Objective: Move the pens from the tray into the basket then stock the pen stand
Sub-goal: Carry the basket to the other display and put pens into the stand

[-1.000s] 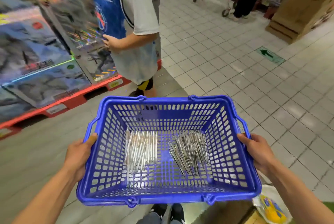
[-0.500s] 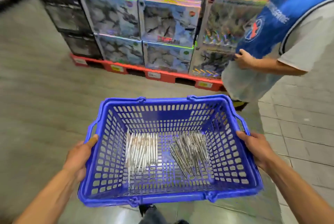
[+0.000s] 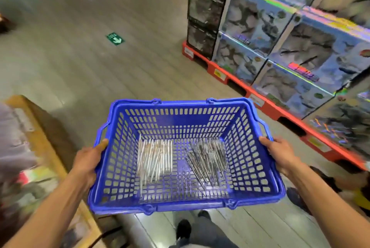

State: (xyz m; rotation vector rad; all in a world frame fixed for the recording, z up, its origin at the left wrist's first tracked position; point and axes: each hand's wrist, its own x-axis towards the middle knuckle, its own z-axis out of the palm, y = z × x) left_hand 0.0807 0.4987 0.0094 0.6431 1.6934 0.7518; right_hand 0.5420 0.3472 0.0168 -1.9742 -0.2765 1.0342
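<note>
At my far left a wooden display edge (image 3: 43, 139) runs along the grey plank floor (image 3: 84, 71), its goods too blurred to name. My left hand (image 3: 87, 162) grips the left rim of the blue basket (image 3: 192, 204), thumb laid over the top edge. On the basket's slotted bottom lie two bunches of pens: a pale bunch (image 3: 155, 160) left of centre, a darker bunch (image 3: 208, 158) right of centre, apart from each other. My right hand (image 3: 279, 152) holds the right rim, fingers curled under it. A green arrow sticker (image 3: 115, 38) marks the floor ahead. To the right, boxed toys (image 3: 280, 47) stand stacked on a red pallet (image 3: 266, 105).
</note>
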